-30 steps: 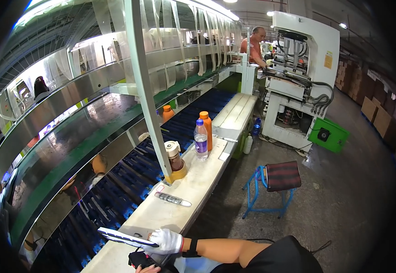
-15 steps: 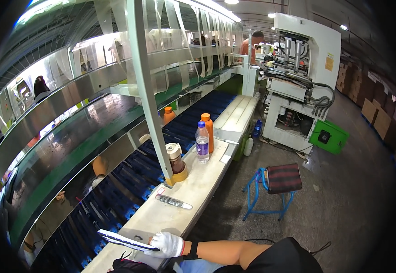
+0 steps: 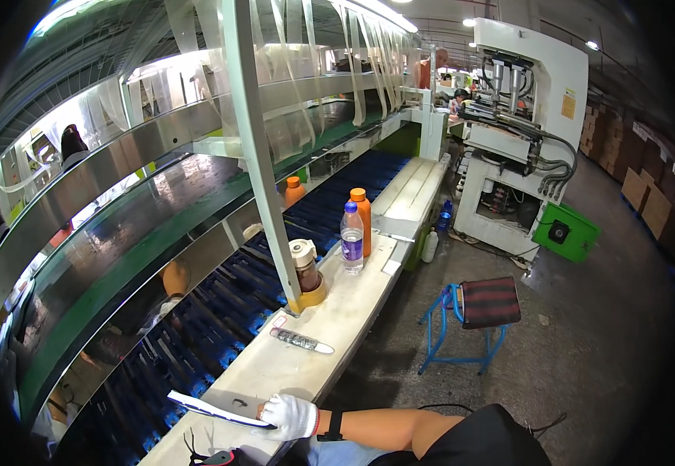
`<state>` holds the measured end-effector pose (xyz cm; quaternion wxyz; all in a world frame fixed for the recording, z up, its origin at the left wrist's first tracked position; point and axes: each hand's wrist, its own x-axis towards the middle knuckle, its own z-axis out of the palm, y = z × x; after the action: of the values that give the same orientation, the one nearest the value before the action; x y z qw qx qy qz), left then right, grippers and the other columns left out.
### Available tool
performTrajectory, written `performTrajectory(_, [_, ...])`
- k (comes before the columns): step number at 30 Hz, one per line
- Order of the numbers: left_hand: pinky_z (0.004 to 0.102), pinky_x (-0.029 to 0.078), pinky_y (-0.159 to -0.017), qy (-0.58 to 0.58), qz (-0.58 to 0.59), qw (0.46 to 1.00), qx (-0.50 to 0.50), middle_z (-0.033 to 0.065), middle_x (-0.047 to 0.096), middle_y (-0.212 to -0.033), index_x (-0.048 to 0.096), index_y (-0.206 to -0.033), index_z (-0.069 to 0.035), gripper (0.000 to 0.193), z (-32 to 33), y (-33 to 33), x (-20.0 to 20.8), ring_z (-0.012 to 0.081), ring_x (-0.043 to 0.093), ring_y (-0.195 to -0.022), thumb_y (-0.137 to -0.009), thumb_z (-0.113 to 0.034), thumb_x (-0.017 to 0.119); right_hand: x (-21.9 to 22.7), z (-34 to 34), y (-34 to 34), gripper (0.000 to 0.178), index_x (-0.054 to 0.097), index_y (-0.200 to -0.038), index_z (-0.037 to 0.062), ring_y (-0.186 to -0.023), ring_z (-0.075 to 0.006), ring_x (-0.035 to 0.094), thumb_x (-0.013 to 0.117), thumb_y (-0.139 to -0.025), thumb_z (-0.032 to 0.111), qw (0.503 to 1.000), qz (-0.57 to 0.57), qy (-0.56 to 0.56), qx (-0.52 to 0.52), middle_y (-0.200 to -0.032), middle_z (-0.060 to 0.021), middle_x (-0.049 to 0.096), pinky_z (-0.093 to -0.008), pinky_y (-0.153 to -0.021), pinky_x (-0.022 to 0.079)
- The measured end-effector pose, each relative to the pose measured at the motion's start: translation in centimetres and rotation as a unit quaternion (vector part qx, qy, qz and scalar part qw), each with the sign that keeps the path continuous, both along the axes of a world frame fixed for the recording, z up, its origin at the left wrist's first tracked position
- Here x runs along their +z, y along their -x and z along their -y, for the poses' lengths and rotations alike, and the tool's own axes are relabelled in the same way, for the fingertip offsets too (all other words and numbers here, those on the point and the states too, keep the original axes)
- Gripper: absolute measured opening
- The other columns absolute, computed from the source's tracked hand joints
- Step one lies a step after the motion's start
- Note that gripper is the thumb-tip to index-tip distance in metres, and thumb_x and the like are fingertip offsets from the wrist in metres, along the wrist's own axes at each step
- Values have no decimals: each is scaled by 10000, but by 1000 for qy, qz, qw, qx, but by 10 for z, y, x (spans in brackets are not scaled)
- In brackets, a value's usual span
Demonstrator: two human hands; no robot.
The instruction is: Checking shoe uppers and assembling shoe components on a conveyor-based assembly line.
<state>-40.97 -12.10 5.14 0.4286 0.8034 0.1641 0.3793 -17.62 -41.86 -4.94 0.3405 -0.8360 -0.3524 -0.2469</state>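
Observation:
My right hand, in a white glove with a bare fingertip showing, is closed on the near end of a long, thin white piece with dark blue edging. The piece is seen almost edge-on, so its kind does not show. It is held over the pale bench, close to a small dark scrap. At the lower edge lies a black and red item with thin dark cords, partly cut off. My left hand is out of the picture.
A pen-like white object, a lidded cup, a clear bottle and an orange bottle stand or lie along the bench. Left runs a dark roller conveyor; right are a blue-framed stool and a white machine.
The white piece has turned slightly in my right hand, so less of its dark marking shows. More of the black and red item has come into view at the lower edge.

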Motion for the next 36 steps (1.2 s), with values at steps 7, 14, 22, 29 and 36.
performTrajectory(7, [524, 521, -1138, -277, -10, 958, -79, 288, 405, -1685, 556, -1627, -69, 810, 76, -40, 70, 448, 550, -1420, -940, -366, 865, -2, -4, -2, 360, 713, -921, 46, -770, -339, 687, 773, -945, 400, 999, 29, -25, 0, -798, -128, 661, -457, -712, 550])
performTrajectory(14, [668, 412, -1221, -380, 27, 901, -209, 242, 521, -1620, 664, -1549, -105, 692, 137, -69, 90, 528, 457, -1512, -963, -440, 815, 8, 1, -2, 353, 685, -881, 59, -746, -360, 701, 786, -942, 392, 1000, -8, -4, 3, -801, -135, 669, -470, -702, 562])
performTrajectory(22, [656, 415, -1219, -406, 40, 888, -212, 229, 492, -1598, 693, -1512, -112, 715, 140, -69, 78, 505, 433, -1492, -894, -426, 870, 13, -4, 0, 311, 735, -922, 88, -704, -332, 675, 786, -977, 390, 998, 52, -27, 3, -797, -101, 666, -462, -639, 523])
performTrajectory(29, [652, 328, -1245, -429, 28, 895, -116, 173, 621, -1432, 722, -1463, -95, 656, 111, -89, 98, 470, 448, -1445, -860, -305, 870, 32, -1, 5, 348, 722, -871, 93, -666, -331, 652, 786, -982, 417, 1000, 4, -19, -7, -751, -102, 646, -447, -627, 516])
performTrajectory(36, [611, 427, -1193, -467, -44, 868, -161, 184, 665, -1527, 665, -1520, -38, 696, 120, -66, 136, 459, 613, -1387, -929, -366, 833, 16, -1, -1, 418, 661, -791, 86, -642, -343, 645, 796, -975, 435, 999, 20, -41, -5, -713, -112, 627, -453, -615, 511])
